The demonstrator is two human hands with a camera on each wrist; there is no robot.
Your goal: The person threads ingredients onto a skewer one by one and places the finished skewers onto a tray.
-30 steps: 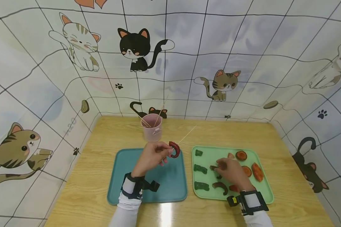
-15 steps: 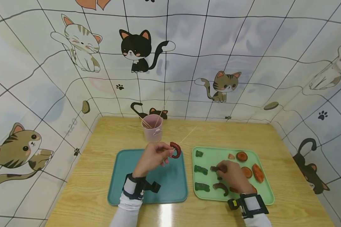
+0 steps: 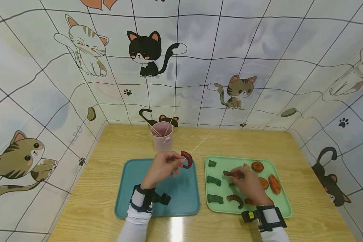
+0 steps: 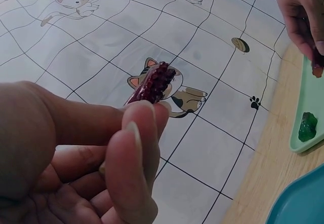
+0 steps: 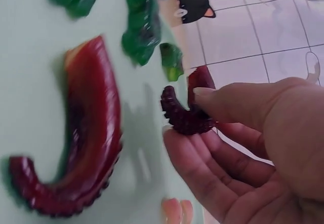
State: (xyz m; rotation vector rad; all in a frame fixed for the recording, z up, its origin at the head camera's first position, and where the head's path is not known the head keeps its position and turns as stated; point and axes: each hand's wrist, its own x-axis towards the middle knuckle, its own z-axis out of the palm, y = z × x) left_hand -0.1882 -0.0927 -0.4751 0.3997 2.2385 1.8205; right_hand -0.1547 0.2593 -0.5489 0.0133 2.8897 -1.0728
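Both pinching — left hand (image 3: 163, 169) holds skewer (image 3: 200, 142) and red tentacle (image 3: 189, 160) over blue tray (image 3: 178, 200). Right hand (image 3: 249, 184), fingers angled left over green tray (image 3: 230, 162) — thumb and fingertips clamped on dark tentacle (image 5: 186, 121).

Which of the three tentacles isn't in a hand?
The tentacle lying on the green tray; the left hand and right hand each hold one of the others.

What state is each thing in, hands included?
Left hand: pinching the first tentacle.
First tentacle: curled, held up.
Skewer: slanting up beyond that tentacle; threading unclear.
Right hand: pinching the second tentacle.
Second tentacle: curled, held.
Third tentacle: curved, lying on the green tray.
Green tray: flat, bearing food.
Blue tray: flat on the table.
Bucket: upright, open-topped, sticks leaning inside.
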